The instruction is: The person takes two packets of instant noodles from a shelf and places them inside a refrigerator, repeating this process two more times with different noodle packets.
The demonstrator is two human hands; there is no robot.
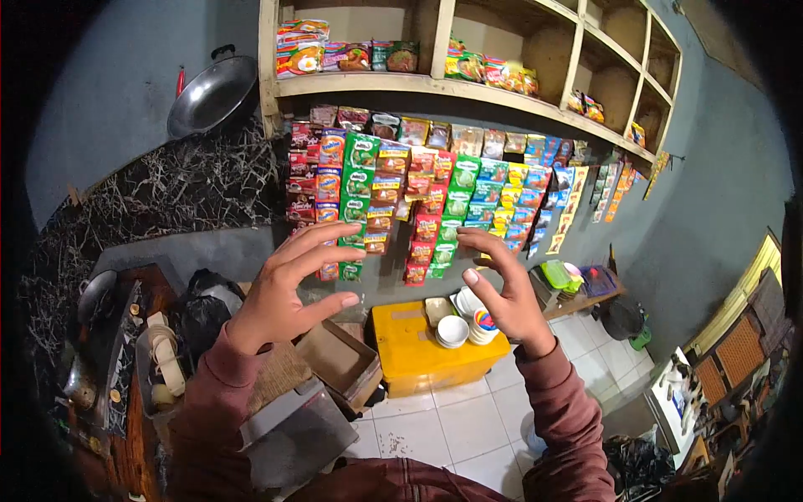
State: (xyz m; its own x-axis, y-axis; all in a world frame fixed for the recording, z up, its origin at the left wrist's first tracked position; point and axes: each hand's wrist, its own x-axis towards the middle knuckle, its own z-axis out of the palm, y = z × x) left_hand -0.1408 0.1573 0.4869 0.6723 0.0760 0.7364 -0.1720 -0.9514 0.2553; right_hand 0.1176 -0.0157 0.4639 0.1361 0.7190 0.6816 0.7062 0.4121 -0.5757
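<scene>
Both hands are raised in mid-air, apart from each other, with curved, spread fingers and nothing in them. My left hand [303,283] shows in front of the lower left part of the hanging sachet strips [356,180]. My right hand [506,293] appears in front of the wall, just right of the green and white strips [456,197]. Between and below the hands stands a yellow box [410,347], with white bowls [452,331] and a stack of white cups [483,330] on its top.
Noodle packets [347,57] lie in the wooden wall shelf [360,84]. A wok [213,96] hangs at the upper left. Below are an open cardboard box [339,356], a black plastic bag [205,318] and a grey lid-like panel [301,439]. Green containers [559,274] stand on the right bench.
</scene>
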